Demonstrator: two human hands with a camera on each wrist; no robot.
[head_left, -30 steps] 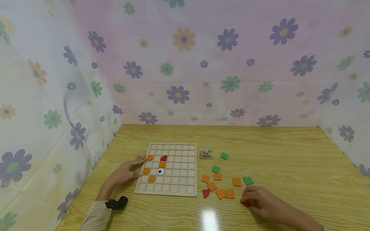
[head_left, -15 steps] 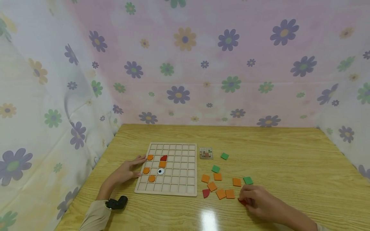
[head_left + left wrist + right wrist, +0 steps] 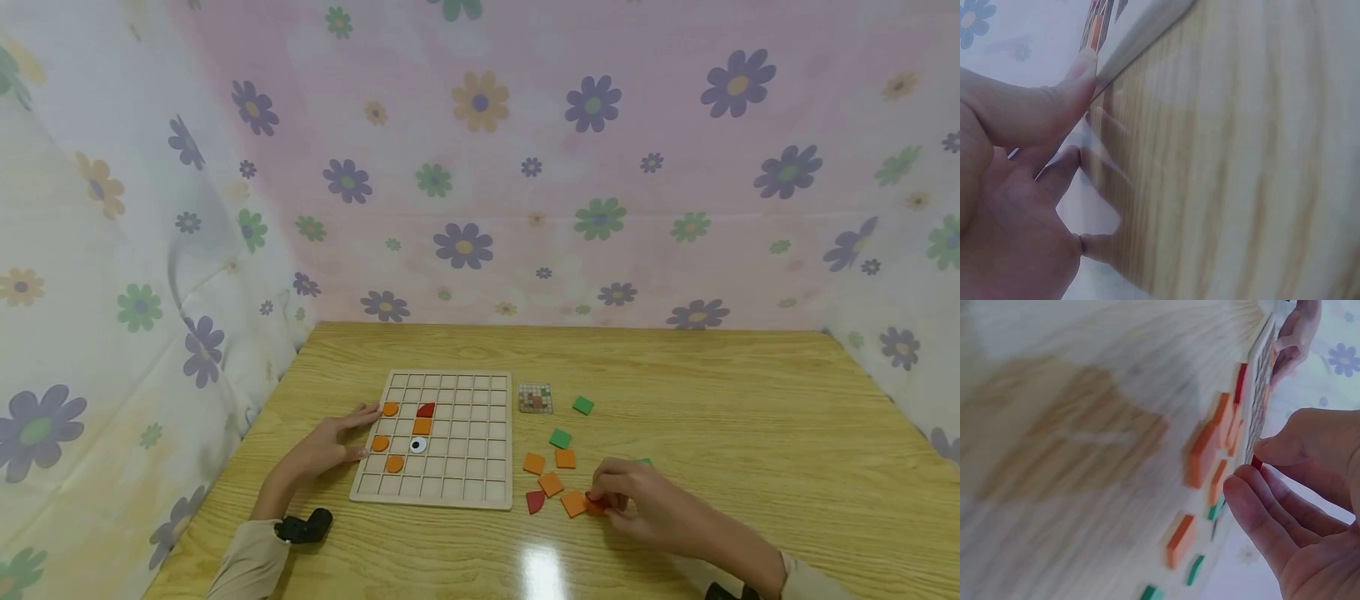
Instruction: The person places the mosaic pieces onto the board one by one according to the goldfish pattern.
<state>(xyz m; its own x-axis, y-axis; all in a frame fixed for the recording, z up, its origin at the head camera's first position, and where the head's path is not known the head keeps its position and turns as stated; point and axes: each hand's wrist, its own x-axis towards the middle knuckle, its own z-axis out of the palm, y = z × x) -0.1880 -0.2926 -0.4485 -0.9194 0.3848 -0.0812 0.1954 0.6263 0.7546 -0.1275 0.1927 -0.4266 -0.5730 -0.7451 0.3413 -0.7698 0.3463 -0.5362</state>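
Note:
Several tiles sit in the cells of a wooden grid board (image 3: 431, 502): orange discs (image 3: 394, 464), an orange square (image 3: 422, 427), a red quarter-round piece (image 3: 426, 410) and a white eye disc (image 3: 417, 445). My left hand (image 3: 326, 443) rests at the board's left edge, fingers extended, with the thumb at the rim in the left wrist view. A small red tile (image 3: 1257, 463) is pinched between the thumb and fingertips of my right hand (image 3: 648, 507), over the loose orange squares right of the board. My fingers cover most of that tile.
Loose orange squares (image 3: 551, 484), green squares (image 3: 560, 438) and another red quarter-round tile (image 3: 535, 502) lie right of the board. A small pattern card (image 3: 536, 398) lies near the board's upper right corner. Flowered cloth (image 3: 480, 250) hangs behind the table.
My right hand has moved left with the red tile, from beside the loose tiles to over the nearest orange squares. My left hand and the board have stayed put.

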